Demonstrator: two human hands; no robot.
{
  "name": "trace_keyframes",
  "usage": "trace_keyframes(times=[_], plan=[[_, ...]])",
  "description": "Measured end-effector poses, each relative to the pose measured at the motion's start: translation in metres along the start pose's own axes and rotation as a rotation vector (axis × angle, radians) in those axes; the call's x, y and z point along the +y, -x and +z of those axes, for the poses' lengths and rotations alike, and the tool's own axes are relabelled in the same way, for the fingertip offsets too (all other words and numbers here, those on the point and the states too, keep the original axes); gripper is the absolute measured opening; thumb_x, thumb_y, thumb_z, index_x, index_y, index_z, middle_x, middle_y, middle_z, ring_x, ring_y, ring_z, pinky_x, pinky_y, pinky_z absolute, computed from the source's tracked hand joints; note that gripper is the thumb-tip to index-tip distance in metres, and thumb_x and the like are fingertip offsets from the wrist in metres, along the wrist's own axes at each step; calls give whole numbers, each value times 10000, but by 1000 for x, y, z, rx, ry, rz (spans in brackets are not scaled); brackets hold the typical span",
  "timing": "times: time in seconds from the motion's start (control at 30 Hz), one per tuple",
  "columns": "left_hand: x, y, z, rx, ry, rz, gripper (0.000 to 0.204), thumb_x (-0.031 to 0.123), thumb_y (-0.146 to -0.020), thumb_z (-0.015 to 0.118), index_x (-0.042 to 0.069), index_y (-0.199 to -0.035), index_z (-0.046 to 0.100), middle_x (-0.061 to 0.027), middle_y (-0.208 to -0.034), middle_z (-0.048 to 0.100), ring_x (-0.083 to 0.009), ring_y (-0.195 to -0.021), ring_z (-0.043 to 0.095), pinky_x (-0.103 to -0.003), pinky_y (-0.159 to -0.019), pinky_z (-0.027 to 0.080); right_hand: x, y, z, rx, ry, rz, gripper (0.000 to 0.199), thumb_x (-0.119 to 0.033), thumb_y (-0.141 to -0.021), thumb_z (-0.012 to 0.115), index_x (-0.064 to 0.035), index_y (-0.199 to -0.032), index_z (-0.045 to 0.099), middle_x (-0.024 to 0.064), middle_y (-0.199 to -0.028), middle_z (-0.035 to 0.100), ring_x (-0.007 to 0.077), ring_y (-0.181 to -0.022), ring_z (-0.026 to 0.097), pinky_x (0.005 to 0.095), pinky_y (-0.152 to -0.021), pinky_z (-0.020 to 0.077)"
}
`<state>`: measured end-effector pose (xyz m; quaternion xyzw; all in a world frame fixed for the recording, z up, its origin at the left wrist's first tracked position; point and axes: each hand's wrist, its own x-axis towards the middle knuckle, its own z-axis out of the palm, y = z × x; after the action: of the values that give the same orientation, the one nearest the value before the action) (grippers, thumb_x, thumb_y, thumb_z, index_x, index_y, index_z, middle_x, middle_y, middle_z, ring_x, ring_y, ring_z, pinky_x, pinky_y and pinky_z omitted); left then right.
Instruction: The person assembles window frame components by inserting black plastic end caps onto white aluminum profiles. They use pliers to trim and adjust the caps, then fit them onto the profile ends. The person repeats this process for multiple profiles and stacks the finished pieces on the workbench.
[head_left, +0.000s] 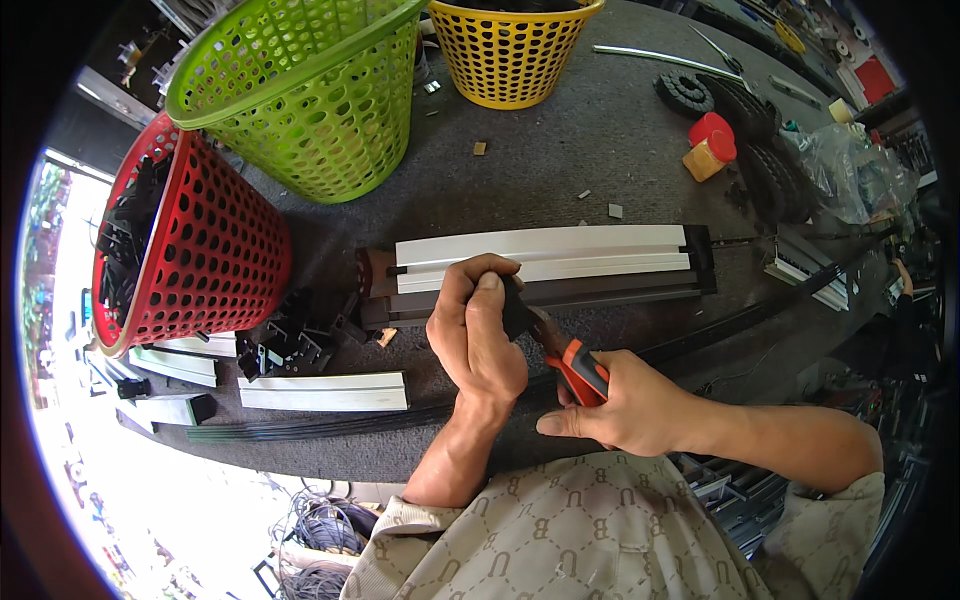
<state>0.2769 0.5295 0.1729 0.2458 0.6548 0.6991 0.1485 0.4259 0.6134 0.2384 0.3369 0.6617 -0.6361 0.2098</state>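
Red-handled pliers (570,362) are gripped by the right hand (625,405), a small black part by the left hand (478,335); three perforated plastic baskets stand along the dark grey worktop's (600,130) far edge.

The left hand (475,335) pinched a small black piece at mid-bench (600,130); the right hand (625,405) squeezed orange-handled pliers (570,360) (jaws hidden) before the white profile (545,255).
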Motion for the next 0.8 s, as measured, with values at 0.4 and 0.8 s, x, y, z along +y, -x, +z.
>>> trace_keyframes(times=[0.4, 0.8], plan=[[-13, 5, 14, 54, 140, 41, 309, 144, -1006, 483, -64, -1023, 711, -107, -842, 723, -128, -771, 628, -262, -728, 495, 24, -12, 14, 164, 12, -94, 512, -463, -940, 832, -55, -820, 546, 11, -647, 518, 140, -619, 470, 355, -593, 422], [28, 4, 6, -114, 109, 213, 655, 517, -1136, 365, -73, -1209, 639, -154, -1000, 720, -170, -853, 665, -299, -794, 524, 24, 17, -24, 751, 721, -724, 422, -5, -694, 814, 11, -1043, 578, 154, -891, 590, 346, -762, 669, 421, -661, 564]])
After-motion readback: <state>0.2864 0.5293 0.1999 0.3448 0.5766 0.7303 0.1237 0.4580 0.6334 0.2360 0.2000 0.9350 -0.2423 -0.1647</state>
